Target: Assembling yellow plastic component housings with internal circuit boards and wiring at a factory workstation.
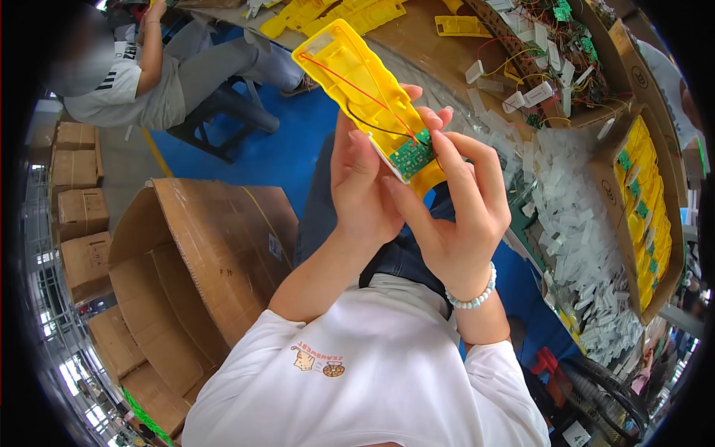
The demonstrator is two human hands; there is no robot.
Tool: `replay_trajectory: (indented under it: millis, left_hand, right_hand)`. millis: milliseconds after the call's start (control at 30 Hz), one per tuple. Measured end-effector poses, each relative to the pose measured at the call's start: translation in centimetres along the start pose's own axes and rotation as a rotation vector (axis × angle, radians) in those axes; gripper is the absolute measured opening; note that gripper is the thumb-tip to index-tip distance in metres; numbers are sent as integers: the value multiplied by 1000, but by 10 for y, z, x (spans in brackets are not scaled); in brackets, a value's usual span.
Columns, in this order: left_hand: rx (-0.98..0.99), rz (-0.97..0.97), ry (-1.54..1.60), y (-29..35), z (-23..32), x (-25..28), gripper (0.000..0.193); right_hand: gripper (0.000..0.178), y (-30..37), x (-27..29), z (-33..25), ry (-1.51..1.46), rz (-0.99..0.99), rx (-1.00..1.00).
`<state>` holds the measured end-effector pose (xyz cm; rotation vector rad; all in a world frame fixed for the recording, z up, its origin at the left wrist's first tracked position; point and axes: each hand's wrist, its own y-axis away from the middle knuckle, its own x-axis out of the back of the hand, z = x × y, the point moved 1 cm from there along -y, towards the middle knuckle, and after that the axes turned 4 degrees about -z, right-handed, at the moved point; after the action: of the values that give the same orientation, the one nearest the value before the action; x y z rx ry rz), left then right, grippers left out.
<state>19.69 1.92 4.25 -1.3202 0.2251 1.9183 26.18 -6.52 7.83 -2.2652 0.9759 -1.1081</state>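
Note:
Held up in front of me is a long yellow plastic housing (346,71), its hollow inner side facing me. At its near end sits a green circuit board (412,156), with a red and a black wire running from it along the housing. A white edge of some part shows beside the board. My left hand (365,179) is closed round the housing's near end from the left and below. My right hand (462,186), with a bead bracelet on its wrist, grips the same end at the board's right edge; its fingertips are partly hidden.
A large cardboard box (246,231) stands open at my left. On the table to the right lie many small white plastic pieces (573,223), a box of yellow housings (644,216) and a carton of wired parts (536,59). A seated person (141,82) is at the far left.

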Motion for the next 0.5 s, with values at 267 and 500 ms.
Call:
replay_trajectory:
  millis: [267, 500]
  left_hand:
    - [-89, -17, -75, 6, -1, -7, 57]
    - [-70, -34, -70, 3, 2, -7, 57]
  right_hand:
    - [46, 4, 2, 0, -27, 77, 74]
    - [44, -2, -8, 3, -2, 222, 140]
